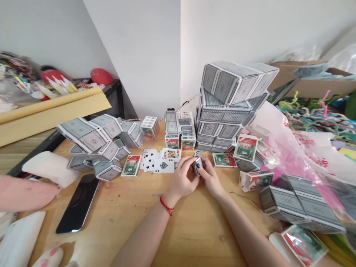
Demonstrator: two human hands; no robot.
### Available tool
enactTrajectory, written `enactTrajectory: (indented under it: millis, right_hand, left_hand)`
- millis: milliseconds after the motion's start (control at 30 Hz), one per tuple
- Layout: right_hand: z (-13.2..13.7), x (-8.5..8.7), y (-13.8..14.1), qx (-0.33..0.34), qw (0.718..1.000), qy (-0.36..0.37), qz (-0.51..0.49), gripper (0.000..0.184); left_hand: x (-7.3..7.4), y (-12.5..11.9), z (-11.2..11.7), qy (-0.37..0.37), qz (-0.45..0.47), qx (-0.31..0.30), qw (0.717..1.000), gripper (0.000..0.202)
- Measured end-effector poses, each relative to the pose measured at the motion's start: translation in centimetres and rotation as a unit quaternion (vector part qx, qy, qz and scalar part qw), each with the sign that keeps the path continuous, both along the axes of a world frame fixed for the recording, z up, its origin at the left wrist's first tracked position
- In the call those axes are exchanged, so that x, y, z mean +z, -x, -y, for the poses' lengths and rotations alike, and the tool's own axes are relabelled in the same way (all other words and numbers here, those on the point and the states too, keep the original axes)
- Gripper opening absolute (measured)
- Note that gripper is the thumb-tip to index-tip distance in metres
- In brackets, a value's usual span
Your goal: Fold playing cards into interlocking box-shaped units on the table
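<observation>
My left hand and my right hand meet at the middle of the table. Between their fingers are grey-backed playing cards, seen nearly edge-on; how many I cannot tell. Both hands are closed on them. Just left of my left hand, several face-up cards lie overlapping, with an ace of spades on top and a king behind it. A red-and-green card box lies left of these cards. Another card box lies flat beyond my right hand.
At the back right rises a tall stack of blocks covered in grey cards. More such blocks are piled on the left. A black phone lies at left. Open card boxes, plastic wrapping and pipe cleaners crowd the right.
</observation>
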State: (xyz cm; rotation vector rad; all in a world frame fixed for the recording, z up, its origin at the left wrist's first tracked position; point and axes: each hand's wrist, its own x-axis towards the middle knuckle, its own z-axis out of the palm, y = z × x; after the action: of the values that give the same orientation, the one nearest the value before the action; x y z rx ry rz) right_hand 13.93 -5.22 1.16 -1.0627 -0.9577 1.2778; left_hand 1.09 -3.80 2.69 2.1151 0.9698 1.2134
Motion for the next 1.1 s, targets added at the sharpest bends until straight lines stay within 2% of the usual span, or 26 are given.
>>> enactTrajectory:
  millis: [367,700,900,1100]
  right_hand:
    - [0.0,0.5,0.4,-0.006,1.000,0.004,0.028,0.031]
    - [0.0,0.4,-0.1,-0.017,0.998,0.021,0.059,0.037]
    - [-0.1,0.4,-0.3,-0.016,0.996,0.021,0.087,0.039]
    - [-0.3,0.1,-0.7,0.021,0.999,0.043,0.016,0.037]
  left_hand:
    - [-0.3,-0.3,0.2,-0.013,0.005,0.007,1.000,0.055]
    - [-0.5,-0.5,0.0,0.019,0.052,-0.030,0.998,0.044]
    - [-0.7,-0.6,-0.1,0.022,0.053,-0.013,0.998,0.041]
    - [-0.5,-0.6,0.3,0.011,0.031,-0.009,0.999,0.045]
